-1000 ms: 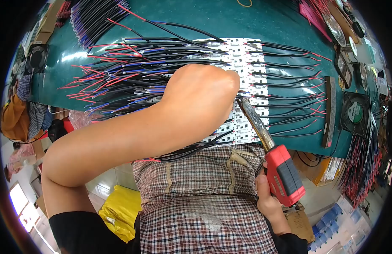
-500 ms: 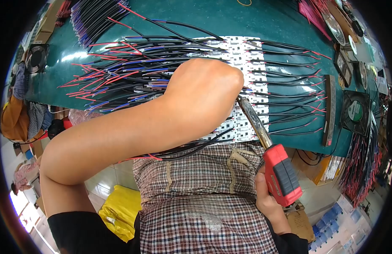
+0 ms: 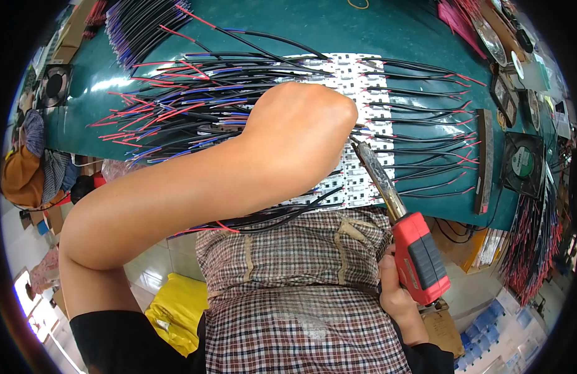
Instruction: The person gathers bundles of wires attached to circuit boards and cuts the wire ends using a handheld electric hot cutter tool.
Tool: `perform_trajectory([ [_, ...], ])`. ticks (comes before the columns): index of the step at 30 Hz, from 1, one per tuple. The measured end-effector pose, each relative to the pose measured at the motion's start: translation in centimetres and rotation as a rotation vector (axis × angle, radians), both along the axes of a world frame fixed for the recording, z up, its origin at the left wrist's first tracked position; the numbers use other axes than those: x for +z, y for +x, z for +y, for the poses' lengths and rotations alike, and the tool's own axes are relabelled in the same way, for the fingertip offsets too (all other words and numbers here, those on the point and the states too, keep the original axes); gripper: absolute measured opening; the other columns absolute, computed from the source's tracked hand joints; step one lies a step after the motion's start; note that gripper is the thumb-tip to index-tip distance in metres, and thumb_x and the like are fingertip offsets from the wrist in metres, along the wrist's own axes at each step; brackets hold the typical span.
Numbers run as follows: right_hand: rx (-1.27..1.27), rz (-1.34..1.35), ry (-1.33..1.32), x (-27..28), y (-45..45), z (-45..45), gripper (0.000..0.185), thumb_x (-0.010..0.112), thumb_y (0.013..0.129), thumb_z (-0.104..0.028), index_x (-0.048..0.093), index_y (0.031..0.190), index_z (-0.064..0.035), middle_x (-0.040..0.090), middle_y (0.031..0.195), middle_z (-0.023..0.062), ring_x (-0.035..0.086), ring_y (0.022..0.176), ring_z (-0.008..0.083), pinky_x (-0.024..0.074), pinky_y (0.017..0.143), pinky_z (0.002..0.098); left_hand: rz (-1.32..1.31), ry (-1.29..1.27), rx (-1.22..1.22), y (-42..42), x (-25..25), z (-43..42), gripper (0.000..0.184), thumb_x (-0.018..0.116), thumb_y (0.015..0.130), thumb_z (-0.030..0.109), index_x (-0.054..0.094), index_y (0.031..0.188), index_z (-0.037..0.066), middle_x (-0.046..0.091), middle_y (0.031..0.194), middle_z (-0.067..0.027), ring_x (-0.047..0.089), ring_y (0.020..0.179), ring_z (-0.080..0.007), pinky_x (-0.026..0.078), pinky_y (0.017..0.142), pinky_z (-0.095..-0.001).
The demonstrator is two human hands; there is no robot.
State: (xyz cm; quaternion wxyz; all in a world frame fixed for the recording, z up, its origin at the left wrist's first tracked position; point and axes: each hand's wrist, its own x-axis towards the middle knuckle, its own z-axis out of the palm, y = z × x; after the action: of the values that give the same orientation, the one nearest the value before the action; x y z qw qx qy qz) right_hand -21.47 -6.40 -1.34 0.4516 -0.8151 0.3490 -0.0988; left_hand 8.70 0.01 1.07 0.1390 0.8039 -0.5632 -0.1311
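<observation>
My left hand [image 3: 304,134] is bent over the white circuit boards [image 3: 363,181], its back toward me. Its fingers are curled under and hidden, so what they hold does not show. A soldering iron [image 3: 419,258] with a red and black handle is in my right hand [image 3: 397,299], whose fingers partly show around the grip. The metal barrel slants up and left, with its tip close beside my left hand, over the boards. Whether the tip touches a board or wire is hidden. Black wires [image 3: 426,116] with red ends extend right from the boards; more wires [image 3: 176,100] spread left.
The boards lie on a green table [image 3: 401,31]. A dark bar [image 3: 484,162] and a small fan [image 3: 523,163] stand at the right, another fan [image 3: 54,86] at the left. A wire bundle [image 3: 142,25] lies at the back left. A yellow bag [image 3: 176,311] is below.
The soldering iron and my right hand have shifted slightly right, the iron's tip staying near my left hand. My left hand has moved very slightly upward.
</observation>
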Motion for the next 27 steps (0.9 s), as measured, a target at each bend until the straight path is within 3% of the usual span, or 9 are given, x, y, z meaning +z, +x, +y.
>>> perform_trajectory([
  [18,0.052,0.056,0.077,0.5,0.4,-0.06,0.018,0.075,0.082,-0.009,0.068,0.098,-0.0021,0.064,0.088,0.0112,0.065,0.069,0.0257,0.0513,0.062,0.0343,-0.002,-0.051,-0.002,-0.5,-0.21,0.38,0.017,0.072,0.078,0.014,0.064,0.077,-0.001,0.064,0.067,-0.0208,0.066,0.067,-0.0401,0.053,0.063,-0.0492],
  [27,0.069,0.005,-0.019,-0.16,-0.12,0.13,0.021,0.076,0.08,-0.008,0.069,0.098,-0.0009,0.066,0.094,0.013,0.068,0.074,0.0266,0.054,0.064,0.0346,0.016,-0.025,-0.002,-0.27,-0.21,0.15,0.017,0.071,0.079,0.014,0.064,0.077,-0.002,0.065,0.069,-0.0214,0.066,0.069,-0.041,0.053,0.066,-0.0502],
])
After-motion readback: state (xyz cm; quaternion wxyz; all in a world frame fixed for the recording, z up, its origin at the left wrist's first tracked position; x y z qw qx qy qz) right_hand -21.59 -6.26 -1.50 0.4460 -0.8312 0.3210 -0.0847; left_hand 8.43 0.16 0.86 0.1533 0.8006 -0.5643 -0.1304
